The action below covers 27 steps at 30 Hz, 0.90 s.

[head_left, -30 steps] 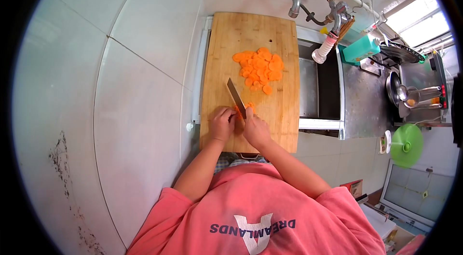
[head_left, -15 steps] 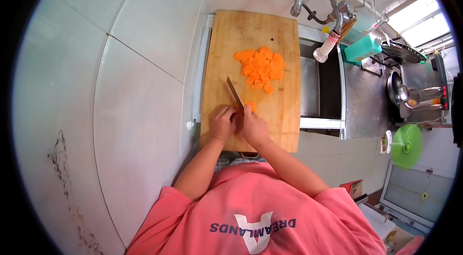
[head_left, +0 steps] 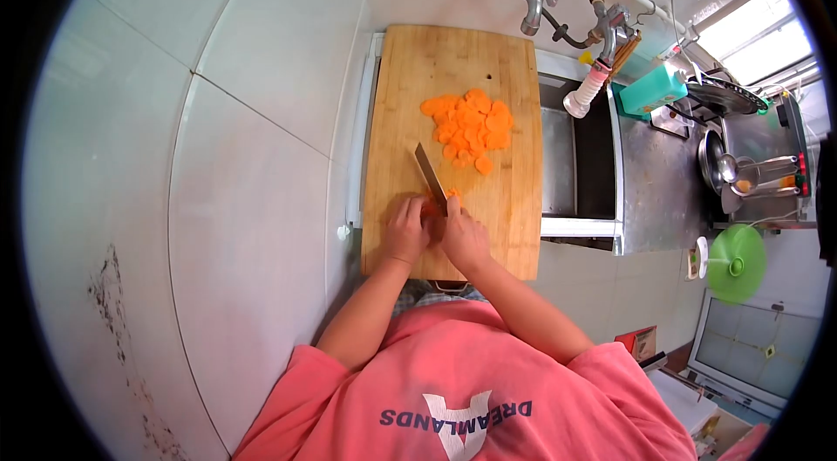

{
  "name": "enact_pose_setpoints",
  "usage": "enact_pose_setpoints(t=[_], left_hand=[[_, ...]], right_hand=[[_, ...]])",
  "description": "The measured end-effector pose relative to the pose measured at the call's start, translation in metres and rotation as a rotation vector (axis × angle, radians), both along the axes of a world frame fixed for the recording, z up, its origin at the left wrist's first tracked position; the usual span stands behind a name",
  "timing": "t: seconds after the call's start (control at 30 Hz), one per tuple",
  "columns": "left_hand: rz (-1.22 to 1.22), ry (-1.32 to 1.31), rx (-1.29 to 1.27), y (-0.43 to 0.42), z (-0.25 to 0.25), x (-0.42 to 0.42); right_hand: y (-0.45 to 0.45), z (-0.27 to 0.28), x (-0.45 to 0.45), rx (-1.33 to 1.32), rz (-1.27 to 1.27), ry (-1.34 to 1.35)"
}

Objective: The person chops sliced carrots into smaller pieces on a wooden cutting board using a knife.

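Observation:
My right hand (head_left: 465, 239) is closed round the handle of a kitchen knife (head_left: 429, 173), whose blade points away from me and to the left. Beside the blade, the bent fingers of my left hand (head_left: 404, 230) press on a piece of carrot (head_left: 428, 209), mostly hidden by the fingers. A few small orange bits lie right of the blade near my right thumb. Farther up the wooden cutting board (head_left: 436, 60) is a loose heap of carrot slices (head_left: 471, 125).
Right of the board is a sink (head_left: 560, 156), with taps (head_left: 539, 3) above it. A teal bottle (head_left: 654, 90), a pan (head_left: 711, 156) and ladles stand on the metal counter (head_left: 658, 199). A tiled wall (head_left: 253, 173) rises close on the left.
The view has shifted slightly, so the board sits a little lower. My left fingers look more extended over the carrot, and the knife remains close beside them. The heap of slices looks unchanged.

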<state>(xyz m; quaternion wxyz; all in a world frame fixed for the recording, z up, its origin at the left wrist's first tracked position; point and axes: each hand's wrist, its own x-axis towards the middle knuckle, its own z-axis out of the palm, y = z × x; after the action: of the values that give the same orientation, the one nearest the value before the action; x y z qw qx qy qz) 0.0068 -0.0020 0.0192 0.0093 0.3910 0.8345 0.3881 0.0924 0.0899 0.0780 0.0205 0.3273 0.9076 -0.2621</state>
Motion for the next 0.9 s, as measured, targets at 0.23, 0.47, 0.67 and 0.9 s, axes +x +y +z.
enact_pose_setpoints(t=[0.23,0.47,0.67,0.9], left_hand=[[0.066,-0.008,-0.05,0.009,0.006,-0.006],[0.026,-0.127,0.017,0.008,0.005,0.0],[0.164,-0.177,0.049,-0.001,0.002,0.005],[0.058,-0.052,0.009,-0.006,-0.001,-0.007]], right_hand=[[0.001,0.005,0.0,0.019,-0.008,-0.02],[0.002,0.005,0.004,-0.03,-0.002,-0.021],[-0.001,-0.01,0.002,0.034,0.024,-0.001],[0.001,-0.005,0.003,0.004,0.021,0.005]])
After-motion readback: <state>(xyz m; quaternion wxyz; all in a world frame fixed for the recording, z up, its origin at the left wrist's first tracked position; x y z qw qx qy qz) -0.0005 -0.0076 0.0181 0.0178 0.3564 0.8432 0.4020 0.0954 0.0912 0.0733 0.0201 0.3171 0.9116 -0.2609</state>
